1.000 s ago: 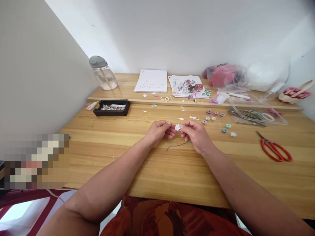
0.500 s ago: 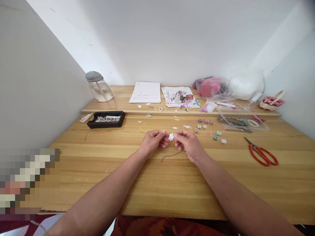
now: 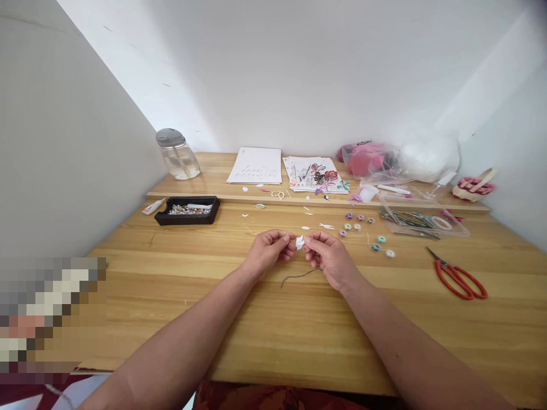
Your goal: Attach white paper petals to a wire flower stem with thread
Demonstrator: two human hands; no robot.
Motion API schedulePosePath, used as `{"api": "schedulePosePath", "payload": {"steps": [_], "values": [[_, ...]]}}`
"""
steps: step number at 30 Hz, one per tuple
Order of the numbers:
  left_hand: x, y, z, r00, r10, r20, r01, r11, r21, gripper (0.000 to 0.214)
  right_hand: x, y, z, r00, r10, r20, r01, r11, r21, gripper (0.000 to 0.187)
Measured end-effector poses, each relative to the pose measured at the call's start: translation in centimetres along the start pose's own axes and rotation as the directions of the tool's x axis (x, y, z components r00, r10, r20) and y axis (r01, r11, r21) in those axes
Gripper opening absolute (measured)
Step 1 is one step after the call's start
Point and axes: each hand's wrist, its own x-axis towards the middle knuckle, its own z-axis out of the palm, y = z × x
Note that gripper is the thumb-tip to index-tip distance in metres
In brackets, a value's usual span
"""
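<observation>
Both my hands meet over the middle of the wooden table [image 3: 299,319]. My left hand [image 3: 270,251] and my right hand [image 3: 327,256] each pinch a small white paper piece [image 3: 299,242] between fingertips, with the fingers curled. A thin dark wire [image 3: 299,277] trails from under my right hand onto the tabletop. Small white paper petals [image 3: 325,226] and several coiled paper rolls [image 3: 354,226] lie just beyond the hands.
Red scissors [image 3: 457,278] lie to the right. A black tray of beads [image 3: 188,209] and a glue tube [image 3: 152,206] sit at the left, a water bottle [image 3: 176,154] behind. Paper sheets [image 3: 256,165], a quilled flower card [image 3: 318,173], plastic bags [image 3: 384,156] and a basket [image 3: 472,187] line the back.
The hands keep pinching the white piece and have drawn slightly closer together. The view has shifted a little; the things on the table stay put.
</observation>
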Motion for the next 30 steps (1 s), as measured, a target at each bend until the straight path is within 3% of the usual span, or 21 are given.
{"api": "schedulePosePath", "payload": {"steps": [15, 30], "values": [[0.3, -0.44, -0.22, 1.0, -0.009, -0.021, 0.01, 1.0, 0.001, 0.045, 0.09, -0.06, -0.06, 1.0, 0.01, -0.007, -0.01, 1.0, -0.005, 0.034], [-0.04, -0.13, 0.03, 0.999, -0.021, 0.031, 0.021, 1.0, -0.011, 0.047, 0.11, 0.01, -0.07, 1.0, 0.015, 0.0, -0.015, 1.0, -0.016, 0.033]]}}
